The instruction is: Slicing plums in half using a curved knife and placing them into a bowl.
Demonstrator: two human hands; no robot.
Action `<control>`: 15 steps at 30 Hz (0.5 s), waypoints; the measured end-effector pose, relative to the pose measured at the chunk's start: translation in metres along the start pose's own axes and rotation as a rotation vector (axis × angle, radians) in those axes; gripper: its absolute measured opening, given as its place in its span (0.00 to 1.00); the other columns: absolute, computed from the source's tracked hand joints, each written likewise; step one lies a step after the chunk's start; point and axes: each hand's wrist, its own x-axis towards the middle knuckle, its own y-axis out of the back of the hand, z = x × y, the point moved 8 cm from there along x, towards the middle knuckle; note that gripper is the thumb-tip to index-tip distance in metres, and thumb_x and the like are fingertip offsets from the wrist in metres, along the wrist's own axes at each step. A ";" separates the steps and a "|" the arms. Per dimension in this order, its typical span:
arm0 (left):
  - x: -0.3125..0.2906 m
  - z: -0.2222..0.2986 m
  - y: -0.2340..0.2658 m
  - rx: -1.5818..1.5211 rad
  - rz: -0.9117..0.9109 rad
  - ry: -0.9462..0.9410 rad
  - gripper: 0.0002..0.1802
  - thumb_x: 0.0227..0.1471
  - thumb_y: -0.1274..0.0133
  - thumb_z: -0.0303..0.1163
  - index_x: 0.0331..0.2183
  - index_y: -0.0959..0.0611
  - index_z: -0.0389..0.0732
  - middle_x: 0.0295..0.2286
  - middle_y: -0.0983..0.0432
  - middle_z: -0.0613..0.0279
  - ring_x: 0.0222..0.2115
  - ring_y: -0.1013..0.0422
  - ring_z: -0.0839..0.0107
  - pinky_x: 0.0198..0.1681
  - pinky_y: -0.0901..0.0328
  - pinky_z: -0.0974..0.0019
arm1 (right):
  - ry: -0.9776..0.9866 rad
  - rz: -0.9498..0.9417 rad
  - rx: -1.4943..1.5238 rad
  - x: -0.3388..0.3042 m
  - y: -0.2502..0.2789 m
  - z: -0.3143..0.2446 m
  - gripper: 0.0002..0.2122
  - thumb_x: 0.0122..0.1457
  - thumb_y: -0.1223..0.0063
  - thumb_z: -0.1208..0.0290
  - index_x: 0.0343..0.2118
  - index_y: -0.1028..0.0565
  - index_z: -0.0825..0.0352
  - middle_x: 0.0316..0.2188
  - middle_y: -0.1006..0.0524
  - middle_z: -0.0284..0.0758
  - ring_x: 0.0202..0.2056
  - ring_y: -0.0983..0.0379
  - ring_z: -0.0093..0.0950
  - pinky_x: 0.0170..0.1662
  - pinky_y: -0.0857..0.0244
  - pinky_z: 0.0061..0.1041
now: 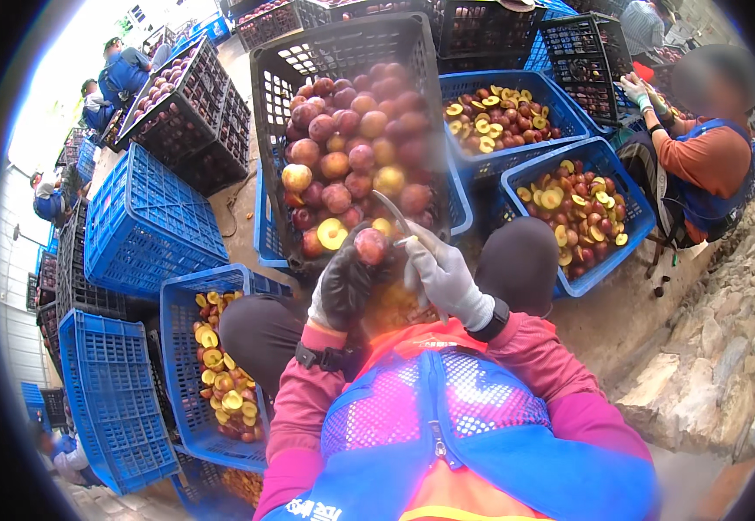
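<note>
My left hand (341,291), in a black and grey glove, is closed around a whole reddish plum (371,247). Close beside it, my right hand (448,276) in a pale glove grips a small knife with a curved blade (389,208). The blade points up and left, just above the held plum; whether it touches the fruit I cannot tell. Beyond both hands a black crate (275,65) of whole plums tilts toward me over a blue crate (461,213). One plum half (332,234) shows its yellow cut face near my left hand.
Blue crates of cut plums stand left of my knee (169,347), at right (607,258) and far right (516,82). Upturned-looking blue crates (147,217) and stacked black crates (199,130) line the left. A co-worker (707,165) sits at right, near a stone wall (698,373).
</note>
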 end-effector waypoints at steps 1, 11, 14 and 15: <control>-0.002 -0.002 0.002 0.043 0.023 -0.007 0.25 0.54 0.54 0.36 0.51 0.35 0.36 0.46 0.34 0.57 0.46 0.35 0.63 0.52 0.40 0.60 | 0.079 -0.007 0.000 0.000 -0.002 -0.004 0.17 0.63 0.62 0.66 0.53 0.36 0.66 0.13 0.35 0.25 0.14 0.39 0.13 0.19 0.43 0.15; -0.016 -0.013 -0.015 0.230 -0.025 0.035 0.26 0.52 0.50 0.34 0.51 0.36 0.38 0.45 0.34 0.60 0.45 0.34 0.67 0.49 0.39 0.64 | 0.123 -0.004 -0.127 -0.007 0.002 0.000 0.16 0.62 0.61 0.67 0.52 0.35 0.66 0.13 0.33 0.26 0.14 0.38 0.12 0.18 0.44 0.15; -0.017 -0.015 -0.024 0.204 -0.019 0.038 0.27 0.52 0.49 0.35 0.52 0.36 0.38 0.45 0.34 0.60 0.45 0.35 0.68 0.50 0.40 0.65 | 0.224 -0.023 -0.110 -0.010 -0.003 -0.016 0.15 0.62 0.61 0.68 0.51 0.34 0.66 0.12 0.34 0.25 0.12 0.39 0.12 0.16 0.45 0.14; -0.018 -0.015 -0.025 0.177 -0.010 0.030 0.27 0.52 0.49 0.35 0.52 0.36 0.38 0.45 0.34 0.61 0.46 0.35 0.68 0.50 0.40 0.65 | 0.073 -0.037 0.026 -0.013 -0.001 -0.014 0.15 0.63 0.62 0.67 0.50 0.33 0.66 0.12 0.34 0.25 0.12 0.39 0.12 0.16 0.46 0.15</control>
